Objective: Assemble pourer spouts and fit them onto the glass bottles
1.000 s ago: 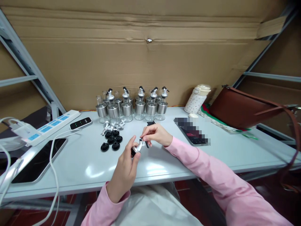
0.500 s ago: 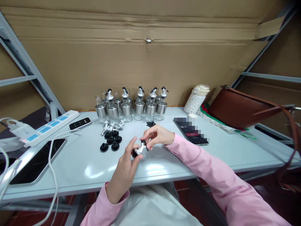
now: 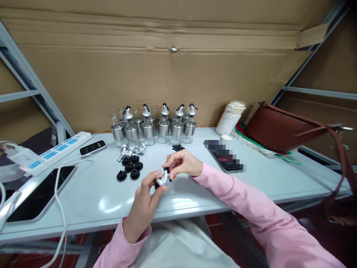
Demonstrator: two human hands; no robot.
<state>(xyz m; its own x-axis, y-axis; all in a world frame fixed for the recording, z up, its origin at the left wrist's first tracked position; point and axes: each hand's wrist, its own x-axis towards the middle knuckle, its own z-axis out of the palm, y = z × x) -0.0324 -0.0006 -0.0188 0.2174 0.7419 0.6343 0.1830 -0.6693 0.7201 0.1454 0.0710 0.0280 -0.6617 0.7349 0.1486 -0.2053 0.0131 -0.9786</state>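
My left hand (image 3: 145, 203) is closed round a small white pour spout with a black base (image 3: 161, 181), held just above the pale table (image 3: 92, 201). My right hand (image 3: 182, 164) pinches a small black cap piece (image 3: 167, 171) against the top of that spout. Both sleeves are pink. Several black rubber stoppers (image 3: 129, 169) lie to the left of my hands, with a few loose white spouts (image 3: 131, 150) behind them. A cluster of glass bottles with steel collars (image 3: 153, 126) stands at the back, some fitted with spouts.
A power strip (image 3: 52, 152), a black remote-like device (image 3: 92, 147), a tablet with white cables (image 3: 39, 191) lie at the left. A phone (image 3: 227, 160), a white dotted flask (image 3: 230, 118) and a brown bag (image 3: 290, 128) are at the right. Cardboard backs the table.
My two hands have drawn closer together and slightly lower; the black cap piece in my right hand now sits against the spout's top. The view shifted a little.
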